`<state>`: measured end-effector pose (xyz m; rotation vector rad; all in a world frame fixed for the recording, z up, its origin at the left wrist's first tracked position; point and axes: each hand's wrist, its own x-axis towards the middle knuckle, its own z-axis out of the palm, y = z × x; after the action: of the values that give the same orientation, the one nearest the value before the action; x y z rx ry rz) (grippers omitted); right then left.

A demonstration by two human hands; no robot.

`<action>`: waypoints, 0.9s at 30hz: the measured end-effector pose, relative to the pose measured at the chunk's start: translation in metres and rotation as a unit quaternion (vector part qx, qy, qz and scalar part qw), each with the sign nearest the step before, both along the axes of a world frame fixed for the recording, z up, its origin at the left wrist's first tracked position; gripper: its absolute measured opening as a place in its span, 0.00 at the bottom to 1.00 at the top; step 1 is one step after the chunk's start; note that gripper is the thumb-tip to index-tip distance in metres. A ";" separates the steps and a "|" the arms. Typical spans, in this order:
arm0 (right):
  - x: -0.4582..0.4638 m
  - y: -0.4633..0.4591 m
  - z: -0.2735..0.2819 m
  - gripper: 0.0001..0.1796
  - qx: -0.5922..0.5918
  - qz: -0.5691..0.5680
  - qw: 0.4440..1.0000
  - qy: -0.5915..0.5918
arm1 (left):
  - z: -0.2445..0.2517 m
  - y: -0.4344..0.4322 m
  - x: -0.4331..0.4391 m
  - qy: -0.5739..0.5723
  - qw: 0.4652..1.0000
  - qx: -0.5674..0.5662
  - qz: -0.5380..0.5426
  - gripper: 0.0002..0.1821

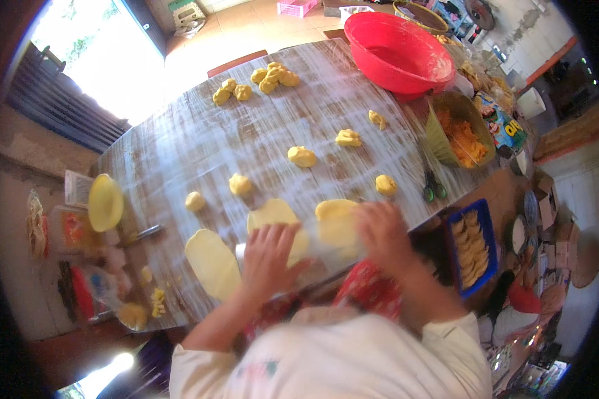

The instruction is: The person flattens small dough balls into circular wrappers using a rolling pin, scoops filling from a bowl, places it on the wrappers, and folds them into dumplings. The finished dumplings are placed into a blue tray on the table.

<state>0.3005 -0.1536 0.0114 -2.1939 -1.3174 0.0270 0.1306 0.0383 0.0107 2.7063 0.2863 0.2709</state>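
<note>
Both my hands press on a pale rolling pin (240,251), blurred, whose left end shows beside my left hand (273,254). My right hand (382,234) lies at its right end, over the edge of a flattened yellow dough sheet (335,211). A second dough sheet (272,212) reaches out from under my left hand, and an oval one (211,262) lies to the left. Beyond them sit dough balls (240,184), (194,201) a smaller ball, and another ball (386,185) near my right hand. More dough lumps (302,156) lie farther back.
A large red basin (399,55), a container of orange shredded filling (461,139) and green-handled scissors (433,188) are at the right. A yellow bowl (106,202) stands at the left. A blue tray (490,249) of shaped pieces sits beyond the table edge. People are at the lower right.
</note>
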 end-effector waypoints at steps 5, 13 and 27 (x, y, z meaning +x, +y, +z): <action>0.055 0.052 -0.033 0.16 0.020 -0.063 0.995 0.075 | -0.013 0.051 0.059 0.000 0.998 0.048 -0.034 0.38; 0.127 0.115 -0.021 0.32 -0.104 -0.188 0.977 -0.015 | 0.004 0.089 0.117 0.040 0.981 0.058 -0.181 0.38; -0.006 -0.043 -0.037 0.17 0.091 0.038 0.994 -0.045 | -0.001 -0.053 -0.006 0.052 0.998 0.027 -0.031 0.38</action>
<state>0.2948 -0.1966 -0.0255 -2.0112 -1.3949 -0.1583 0.1246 -0.0145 0.0096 2.7825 0.2283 0.1228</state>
